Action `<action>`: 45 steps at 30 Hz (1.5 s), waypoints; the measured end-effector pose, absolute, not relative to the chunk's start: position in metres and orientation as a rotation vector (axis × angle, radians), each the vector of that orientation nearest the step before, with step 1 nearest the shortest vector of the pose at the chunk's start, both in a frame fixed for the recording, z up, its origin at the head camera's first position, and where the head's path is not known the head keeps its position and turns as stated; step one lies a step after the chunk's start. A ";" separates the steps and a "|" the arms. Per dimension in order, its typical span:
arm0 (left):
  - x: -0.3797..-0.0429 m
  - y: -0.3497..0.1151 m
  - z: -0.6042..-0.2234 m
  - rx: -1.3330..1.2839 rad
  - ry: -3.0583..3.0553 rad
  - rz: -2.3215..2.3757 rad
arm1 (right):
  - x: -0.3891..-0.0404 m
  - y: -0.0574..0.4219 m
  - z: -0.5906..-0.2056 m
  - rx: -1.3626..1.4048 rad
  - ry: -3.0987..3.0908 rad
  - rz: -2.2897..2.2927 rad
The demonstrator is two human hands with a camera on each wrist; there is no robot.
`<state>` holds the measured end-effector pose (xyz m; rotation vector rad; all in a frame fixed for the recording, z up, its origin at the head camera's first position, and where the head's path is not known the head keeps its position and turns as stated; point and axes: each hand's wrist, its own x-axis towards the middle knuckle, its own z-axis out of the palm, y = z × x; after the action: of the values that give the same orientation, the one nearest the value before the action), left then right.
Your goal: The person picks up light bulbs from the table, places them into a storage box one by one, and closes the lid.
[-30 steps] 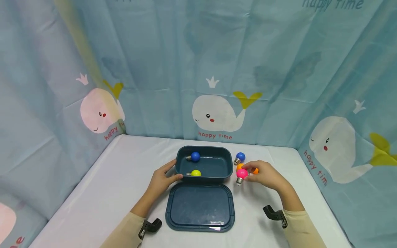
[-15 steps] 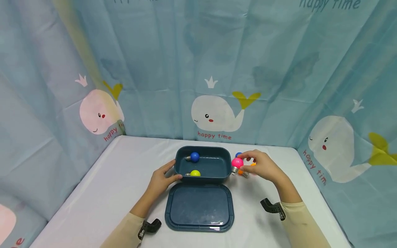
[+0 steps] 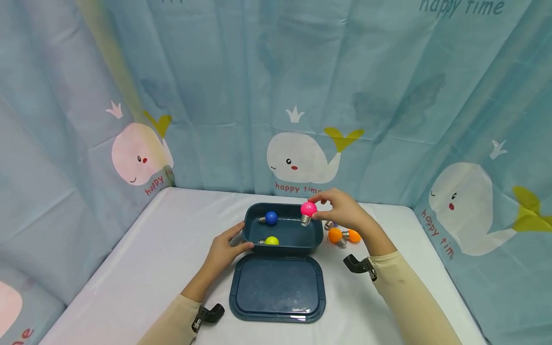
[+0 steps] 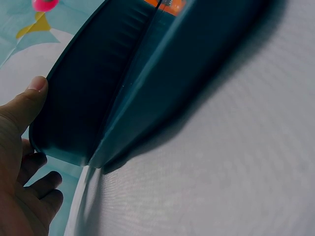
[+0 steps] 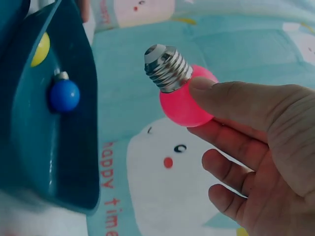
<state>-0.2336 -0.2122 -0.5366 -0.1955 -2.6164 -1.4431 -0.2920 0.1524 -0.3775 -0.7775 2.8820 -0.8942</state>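
Note:
Between thumb and fingertips, my right hand [image 3: 342, 208] pinches a pink light bulb [image 3: 308, 209] over the right end of a dark blue box [image 3: 286, 250]. The bulb's metal screw base points down in the head view. My left hand [image 3: 226, 247] holds the box's left end, its thumb [image 4: 37, 88] at the rim in the left wrist view. Inside the box lie a blue bulb [image 3: 271, 218] and a yellow bulb [image 3: 271, 240], both on their sides. The right wrist view shows the pink bulb [image 5: 184, 103] beyond the box wall.
A dark blue lid [image 3: 278, 290] lies flat in front of the box. Right of the box are two orange bulbs [image 3: 335, 235] and another bulb [image 3: 329, 224], mostly hidden by my right hand. A printed whale curtain [image 3: 241, 143] rises behind the white table [image 3: 151, 268].
My right hand has lifted the pink bulb from beside the orange bulbs and carried it left and back over the box. My left hand has stayed at the box.

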 end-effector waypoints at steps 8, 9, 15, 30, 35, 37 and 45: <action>-0.233 -0.212 -0.537 -0.192 -2.606 -1.454 | -0.311 0.121 -0.367 -0.960 2.848 -0.832; -0.233 -0.211 -0.537 -0.191 -2.605 -1.454 | -0.313 0.117 -0.366 -0.974 2.840 -0.826; -0.234 -0.211 -0.537 -0.188 -2.615 -1.429 | -0.328 0.095 -0.362 -1.089 2.783 -0.773; -0.235 -0.211 -0.536 -0.187 -2.620 -1.426 | -0.363 0.039 -0.382 -1.301 2.633 -0.533; -0.235 -0.211 -0.536 -0.198 -2.619 -1.412 | -0.369 0.021 -0.395 -1.275 2.600 -0.440; -0.235 -0.212 -0.537 -0.202 -2.617 -1.410 | -0.371 0.014 -0.400 -1.271 2.578 -0.425; -0.235 -0.212 -0.538 -0.223 -2.592 -1.413 | -0.378 0.002 -0.427 -1.238 2.535 -0.376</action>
<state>-0.2347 -0.2118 -0.5380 -0.2232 -2.5920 -1.4130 -0.3777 0.0016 -0.4274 -1.2382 2.5346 -0.3760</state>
